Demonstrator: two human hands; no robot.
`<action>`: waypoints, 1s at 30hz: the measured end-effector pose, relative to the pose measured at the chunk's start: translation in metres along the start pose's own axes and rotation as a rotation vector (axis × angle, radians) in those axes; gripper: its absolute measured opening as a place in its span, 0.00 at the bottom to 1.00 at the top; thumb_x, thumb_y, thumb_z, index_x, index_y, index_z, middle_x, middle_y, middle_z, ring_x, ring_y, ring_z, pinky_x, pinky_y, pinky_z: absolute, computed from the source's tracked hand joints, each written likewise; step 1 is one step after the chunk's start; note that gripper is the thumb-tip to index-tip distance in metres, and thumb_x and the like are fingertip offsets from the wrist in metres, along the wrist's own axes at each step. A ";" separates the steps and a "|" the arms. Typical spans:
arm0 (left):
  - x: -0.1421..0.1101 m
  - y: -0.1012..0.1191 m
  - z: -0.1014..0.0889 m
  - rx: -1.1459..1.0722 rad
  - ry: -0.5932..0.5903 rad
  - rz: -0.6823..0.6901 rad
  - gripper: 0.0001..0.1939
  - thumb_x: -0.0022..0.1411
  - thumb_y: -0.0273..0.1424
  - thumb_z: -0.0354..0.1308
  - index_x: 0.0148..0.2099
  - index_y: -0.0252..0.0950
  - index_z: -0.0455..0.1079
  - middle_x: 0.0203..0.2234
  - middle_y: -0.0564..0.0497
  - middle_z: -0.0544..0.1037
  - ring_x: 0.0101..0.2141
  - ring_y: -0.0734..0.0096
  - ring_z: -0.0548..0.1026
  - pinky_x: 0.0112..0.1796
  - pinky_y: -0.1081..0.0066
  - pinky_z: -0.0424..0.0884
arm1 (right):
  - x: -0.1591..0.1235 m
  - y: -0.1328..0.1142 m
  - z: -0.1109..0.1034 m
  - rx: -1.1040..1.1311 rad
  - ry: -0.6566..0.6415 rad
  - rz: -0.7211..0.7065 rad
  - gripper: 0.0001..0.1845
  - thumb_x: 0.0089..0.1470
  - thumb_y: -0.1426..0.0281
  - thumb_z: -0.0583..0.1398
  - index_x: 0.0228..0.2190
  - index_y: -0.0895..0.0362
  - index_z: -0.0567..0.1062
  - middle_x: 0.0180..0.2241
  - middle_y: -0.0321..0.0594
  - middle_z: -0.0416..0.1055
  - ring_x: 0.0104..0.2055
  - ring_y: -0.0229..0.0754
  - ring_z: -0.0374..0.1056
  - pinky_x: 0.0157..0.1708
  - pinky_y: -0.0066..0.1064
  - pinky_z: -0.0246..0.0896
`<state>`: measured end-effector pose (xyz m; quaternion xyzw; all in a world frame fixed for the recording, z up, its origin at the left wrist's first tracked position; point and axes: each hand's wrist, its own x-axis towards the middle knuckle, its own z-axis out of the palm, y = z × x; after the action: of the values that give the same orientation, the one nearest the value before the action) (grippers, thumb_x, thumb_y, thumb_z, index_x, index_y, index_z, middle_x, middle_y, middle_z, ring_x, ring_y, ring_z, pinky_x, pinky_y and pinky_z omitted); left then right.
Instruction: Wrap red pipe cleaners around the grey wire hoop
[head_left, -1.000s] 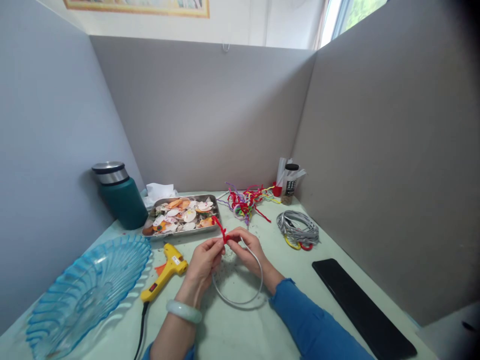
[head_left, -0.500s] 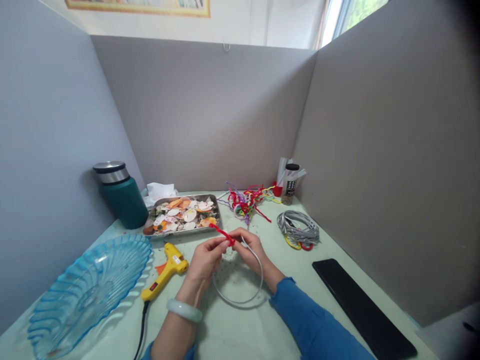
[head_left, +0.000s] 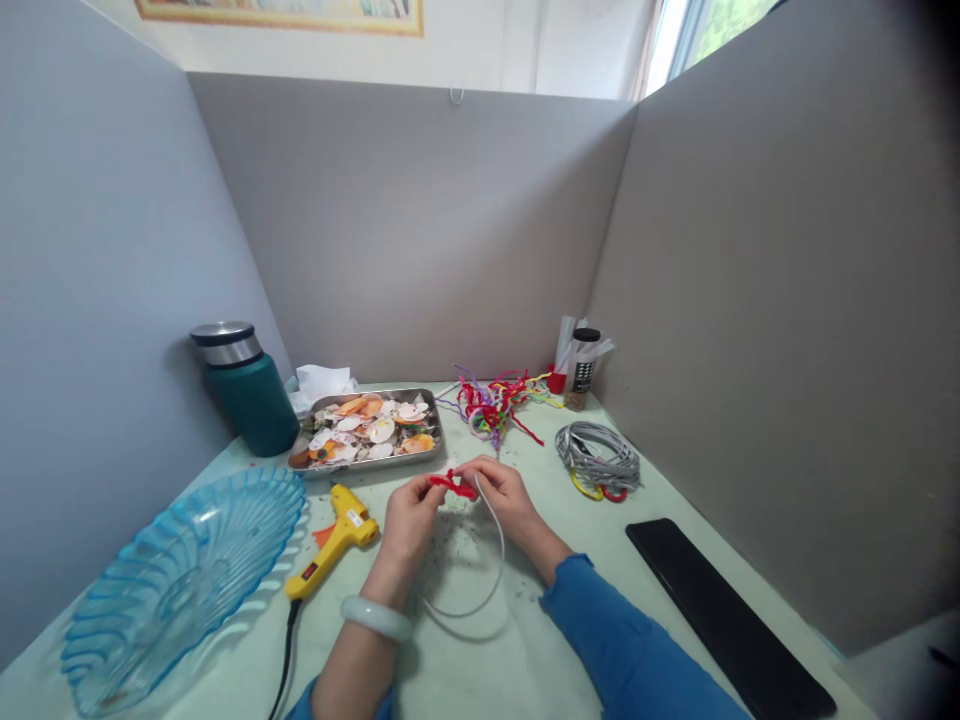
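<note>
Between my hands, above the middle of the table, is a short length of red yarn [head_left: 452, 484], bunched into a loop or knot. My left hand [head_left: 411, 508] pinches its left side with thumb and index finger. Opposite, my right hand [head_left: 504, 492] pinches the right side. A thin pale grey ring [head_left: 501, 570] of cord or wire hangs from my fingers in an arc below the yarn. Its upper part is hidden behind my hands, and how the yarn joins it cannot be made out.
A yellow glue gun [head_left: 335, 545] and blue scalloped plate [head_left: 180, 590] lie left, near a green bottle [head_left: 251, 400]. Behind are a metal tray [head_left: 390, 461] of shells and tangled yarn [head_left: 499, 400]. Grey coiled rings [head_left: 598, 455], a jar [head_left: 583, 370] and a black strip [head_left: 724, 610] are right.
The red yarn's free end, which stuck out to the upper left, is now drawn into the bunch between my fingers. My hands have moved slightly apart, and the ring has turned.
</note>
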<state>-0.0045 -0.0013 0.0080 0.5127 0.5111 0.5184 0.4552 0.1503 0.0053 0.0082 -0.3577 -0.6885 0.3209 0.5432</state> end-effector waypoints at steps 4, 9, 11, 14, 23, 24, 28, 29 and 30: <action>0.002 -0.003 -0.001 0.122 -0.008 0.082 0.14 0.51 0.38 0.57 0.34 0.32 0.76 0.21 0.51 0.74 0.25 0.70 0.68 0.27 0.74 0.60 | 0.001 0.000 0.003 0.082 -0.030 0.121 0.14 0.55 0.62 0.56 0.29 0.59 0.76 0.23 0.37 0.68 0.25 0.35 0.62 0.26 0.26 0.57; 0.002 -0.003 -0.003 0.110 -0.025 0.067 0.17 0.52 0.40 0.57 0.35 0.32 0.76 0.24 0.48 0.77 0.28 0.66 0.71 0.30 0.73 0.63 | -0.002 0.000 0.008 0.236 -0.143 0.250 0.10 0.45 0.66 0.63 0.29 0.58 0.69 0.24 0.31 0.66 0.23 0.31 0.59 0.23 0.23 0.56; 0.002 -0.001 -0.003 0.125 -0.014 0.062 0.16 0.51 0.40 0.58 0.34 0.32 0.77 0.23 0.49 0.77 0.27 0.66 0.71 0.30 0.72 0.63 | -0.003 0.001 0.009 0.236 -0.195 0.310 0.09 0.45 0.68 0.61 0.30 0.57 0.68 0.25 0.31 0.67 0.21 0.31 0.59 0.21 0.22 0.56; -0.001 0.004 -0.002 0.161 0.003 0.093 0.15 0.51 0.40 0.58 0.33 0.33 0.77 0.23 0.49 0.77 0.27 0.66 0.71 0.30 0.72 0.63 | -0.003 0.004 0.009 0.204 -0.183 0.383 0.06 0.47 0.69 0.58 0.29 0.58 0.69 0.23 0.31 0.67 0.19 0.31 0.59 0.18 0.21 0.54; -0.009 0.015 0.001 0.310 0.004 0.327 0.11 0.55 0.36 0.56 0.33 0.37 0.77 0.27 0.49 0.78 0.29 0.66 0.72 0.32 0.72 0.64 | 0.004 0.007 0.000 0.268 -0.083 0.449 0.12 0.41 0.69 0.62 0.32 0.60 0.74 0.19 0.30 0.65 0.17 0.30 0.56 0.16 0.21 0.50; -0.009 0.015 0.001 0.300 0.013 0.314 0.11 0.54 0.36 0.56 0.33 0.37 0.77 0.27 0.49 0.78 0.28 0.66 0.72 0.32 0.72 0.64 | 0.005 0.006 -0.002 0.297 -0.092 0.469 0.13 0.40 0.69 0.63 0.32 0.60 0.74 0.19 0.31 0.65 0.17 0.30 0.56 0.16 0.21 0.50; -0.007 0.015 -0.001 0.273 0.021 0.274 0.11 0.53 0.37 0.57 0.33 0.37 0.77 0.25 0.49 0.78 0.27 0.66 0.72 0.30 0.72 0.64 | 0.006 0.004 -0.007 0.346 -0.071 0.501 0.12 0.40 0.69 0.63 0.31 0.60 0.76 0.23 0.34 0.70 0.19 0.30 0.60 0.19 0.22 0.54; -0.007 0.014 -0.001 0.273 0.017 0.268 0.11 0.53 0.37 0.57 0.33 0.37 0.77 0.25 0.49 0.78 0.27 0.66 0.72 0.30 0.72 0.64 | 0.006 0.005 -0.009 0.338 -0.066 0.511 0.12 0.41 0.69 0.62 0.30 0.60 0.76 0.24 0.35 0.71 0.19 0.30 0.60 0.19 0.22 0.54; -0.007 0.014 -0.001 0.274 0.011 0.265 0.11 0.53 0.37 0.57 0.33 0.37 0.77 0.25 0.49 0.78 0.27 0.66 0.72 0.30 0.72 0.63 | 0.006 0.005 -0.010 0.325 -0.068 0.518 0.12 0.41 0.68 0.62 0.31 0.61 0.76 0.24 0.36 0.72 0.19 0.30 0.60 0.18 0.21 0.53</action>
<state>-0.0041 -0.0089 0.0218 0.6300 0.5074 0.5019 0.3061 0.1598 0.0140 0.0089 -0.4189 -0.5319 0.5663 0.4699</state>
